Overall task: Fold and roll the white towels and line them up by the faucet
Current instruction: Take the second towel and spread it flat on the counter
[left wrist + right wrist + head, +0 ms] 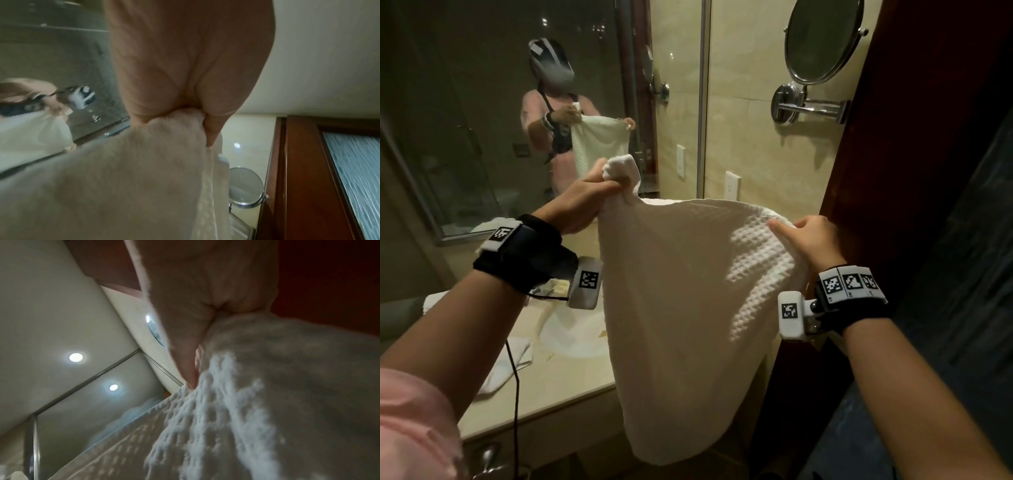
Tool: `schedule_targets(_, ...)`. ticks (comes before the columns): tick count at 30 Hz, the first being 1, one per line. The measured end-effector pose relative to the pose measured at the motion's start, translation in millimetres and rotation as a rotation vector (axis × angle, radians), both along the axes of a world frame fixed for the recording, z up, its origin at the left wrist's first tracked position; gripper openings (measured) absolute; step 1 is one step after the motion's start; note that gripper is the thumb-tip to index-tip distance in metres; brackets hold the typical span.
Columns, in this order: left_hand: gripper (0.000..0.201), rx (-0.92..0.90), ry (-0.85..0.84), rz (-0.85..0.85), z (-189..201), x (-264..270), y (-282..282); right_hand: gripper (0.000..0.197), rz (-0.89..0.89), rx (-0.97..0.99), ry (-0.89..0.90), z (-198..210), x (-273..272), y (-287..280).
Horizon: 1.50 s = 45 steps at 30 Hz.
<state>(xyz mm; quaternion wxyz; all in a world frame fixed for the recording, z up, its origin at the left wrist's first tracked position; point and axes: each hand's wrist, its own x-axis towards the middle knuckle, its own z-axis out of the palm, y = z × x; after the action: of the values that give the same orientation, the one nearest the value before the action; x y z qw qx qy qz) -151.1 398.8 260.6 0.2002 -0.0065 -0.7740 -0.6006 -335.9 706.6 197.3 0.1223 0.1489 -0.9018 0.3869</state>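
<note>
Item: one white towel (688,308), waffle weave, held up in the air between my two hands, hanging down from both grips in front of the counter (571,377). My left hand (582,202) is fisted round one bunched top corner, a tuft of cloth poking up above the knuckles. My right hand (811,240) pinches the opposite top edge, thumb laid over the cloth. Below my left grip: more white towels (571,335), loose and unfolded, lying on the counter. Beyond my left grip: wall mirror (500,102). Above my right grip: round shaving mirror (822,37) on a wall arm.
</note>
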Motion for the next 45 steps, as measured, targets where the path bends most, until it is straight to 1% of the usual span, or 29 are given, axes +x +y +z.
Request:
schedule_targets(2,0.06,-0.095,-0.016,0.042,1,1,-1,0.058,-0.007,0.021,-0.008,1,5,0)
schedule_targets(4,0.071,-0.23,-0.036,0.102,2,2,-2,0.057,0.009,-0.001,-0.055,0,6,2)
schedule_targets(5,0.071,-0.315,-0.053,0.133,2,3,-2,0.056,0.017,-0.032,-0.074,-1,5,4)
schedule_targets(6,0.063,-0.407,-0.068,0.16,1,4,-2,0.056,0.019,-0.061,-0.079,-2,4,6)
schedule_targets(8,0.026,-0.564,-0.077,0.203,-1,6,2,0.056,0.003,-0.072,-0.038,-3,3,10)
schedule_targets(9,0.018,-0.612,-0.085,0.211,-3,7,2,0.056,-0.009,-0.074,-0.006,-4,3,11)
schedule_targets(10,0.017,-0.634,-0.1,0.211,-4,9,1,0.056,-0.02,-0.086,0.023,-4,2,13)
schedule_targets(13,0.013,-0.579,-0.138,0.175,-7,16,3,0.048,-0.04,-0.154,0.081,0,2,17)
schedule_targets(14,0.016,-0.539,-0.148,0.159,-8,16,3,0.044,-0.051,-0.174,0.096,3,3,18)
schedule_targets(16,0.02,-0.439,-0.163,0.128,-11,18,3,0.041,-0.078,-0.209,0.131,7,3,19)
schedule_targets(18,0.016,-0.306,-0.178,0.112,-16,20,-5,0.04,-0.081,-0.267,0.162,10,3,18)
schedule_targets(20,0.029,-0.21,-0.212,0.131,-20,23,-15,0.038,-0.053,-0.347,0.175,11,4,16)
schedule_targets(21,0.029,-0.19,-0.217,0.133,-22,24,-18,0.038,-0.041,-0.383,0.18,11,5,15)
schedule_targets(23,0.023,-0.167,-0.2,0.144,-26,25,-21,0.036,-0.031,-0.438,0.187,11,7,13)
schedule_targets(25,0.028,-0.136,-0.189,0.167,-29,25,-21,0.036,-0.022,-0.476,0.202,9,8,12)
schedule_targets(27,0.036,-0.152,-0.173,0.207,-30,26,-22,0.036,-0.008,-0.499,0.216,7,8,11)
schedule_targets(30,0.043,-0.309,-0.153,0.317,-26,31,-31,0.035,0.013,-0.518,0.236,3,10,12)
schedule_targets(31,0.041,-0.339,-0.146,0.334,-24,33,-33,0.035,0.016,-0.522,0.251,1,10,13)
schedule_targets(34,0.021,-0.333,-0.122,0.279,-22,39,-33,0.034,0.025,-0.538,0.264,-3,10,14)
schedule_targets(35,0.017,-0.316,-0.11,0.255,-21,41,-31,0.034,0.031,-0.541,0.259,-4,9,14)
schedule_targets(37,0.015,-0.264,-0.12,0.193,-19,43,-31,0.035,0.048,-0.511,0.26,-5,7,15)
schedule_targets(38,0.016,-0.229,-0.15,0.142,-18,45,-32,0.034,0.056,-0.475,0.269,-5,6,16)
schedule_targets(41,0.036,-0.136,-0.25,0.0,-14,49,-39,0.033,0.087,-0.36,0.297,-5,5,23)
schedule_targets(43,0.047,-0.149,-0.282,0.005,-15,50,-43,0.033,0.112,-0.316,0.293,-7,5,26)
schedule_targets(44,0.046,-0.177,-0.294,0.024,-15,50,-44,0.033,0.128,-0.302,0.284,-8,5,27)
schedule_targets(45,0.038,-0.201,-0.303,0.05,-17,50,-45,0.031,0.145,-0.282,0.271,-10,6,28)
